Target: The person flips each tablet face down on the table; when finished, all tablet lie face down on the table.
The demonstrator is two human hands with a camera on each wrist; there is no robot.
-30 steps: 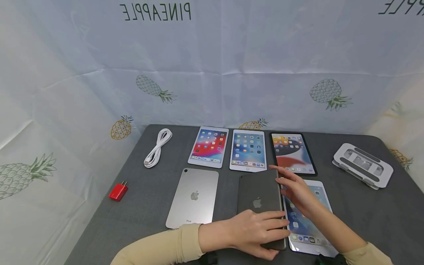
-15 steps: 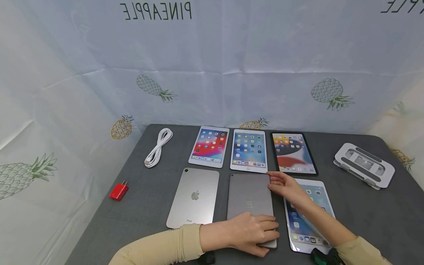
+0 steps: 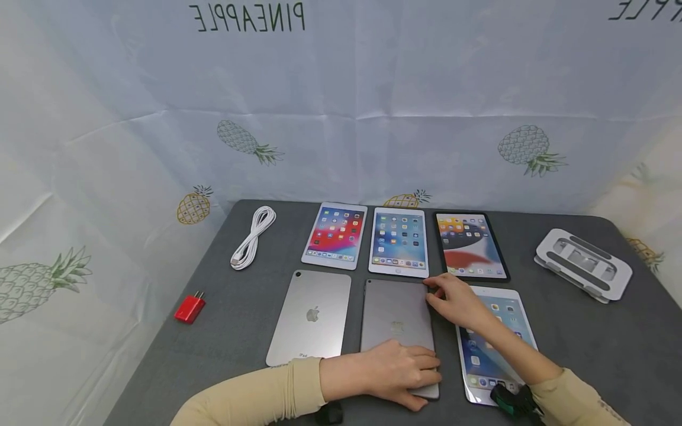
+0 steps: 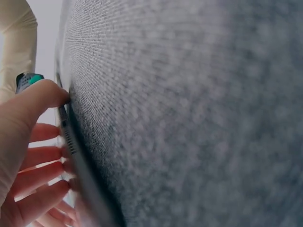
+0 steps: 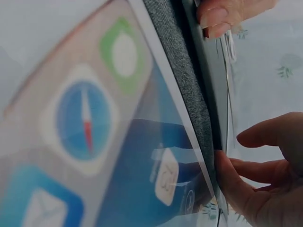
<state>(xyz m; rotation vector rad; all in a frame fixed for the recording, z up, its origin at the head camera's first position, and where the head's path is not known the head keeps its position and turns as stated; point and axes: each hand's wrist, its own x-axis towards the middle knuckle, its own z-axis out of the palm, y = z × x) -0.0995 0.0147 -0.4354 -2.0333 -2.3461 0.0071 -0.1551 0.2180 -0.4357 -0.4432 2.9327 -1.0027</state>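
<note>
A dark grey tablet [image 3: 396,322] lies face down on the grey table [image 3: 586,343], in the middle of the near row, between a silver tablet [image 3: 311,316] lying face down on its left and a white-framed tablet [image 3: 492,343] lying screen up on its right. The left hand [image 3: 394,373] rests on the near end of the dark grey tablet, fingers laid fairly straight across its back and the thumb at its near edge; the left wrist view shows the thumb [image 4: 40,97] touching that thin edge while the other fingers spread along the far side of it. The right hand [image 3: 453,299] touches the tablet's far right corner, its fingers loosely bent against the edge and not wrapped round it; its forearm crosses above the white-framed tablet. In the far row three tablets lie screen up: a red-screened tablet [image 3: 335,235], a blue-screened tablet [image 3: 399,241] and a black-framed tablet [image 3: 470,245]. A coiled white cable [image 3: 253,238] lies at the far left, a red plug [image 3: 189,308] nearer on the left, and a folded white stand [image 3: 583,263] on the right.
</note>
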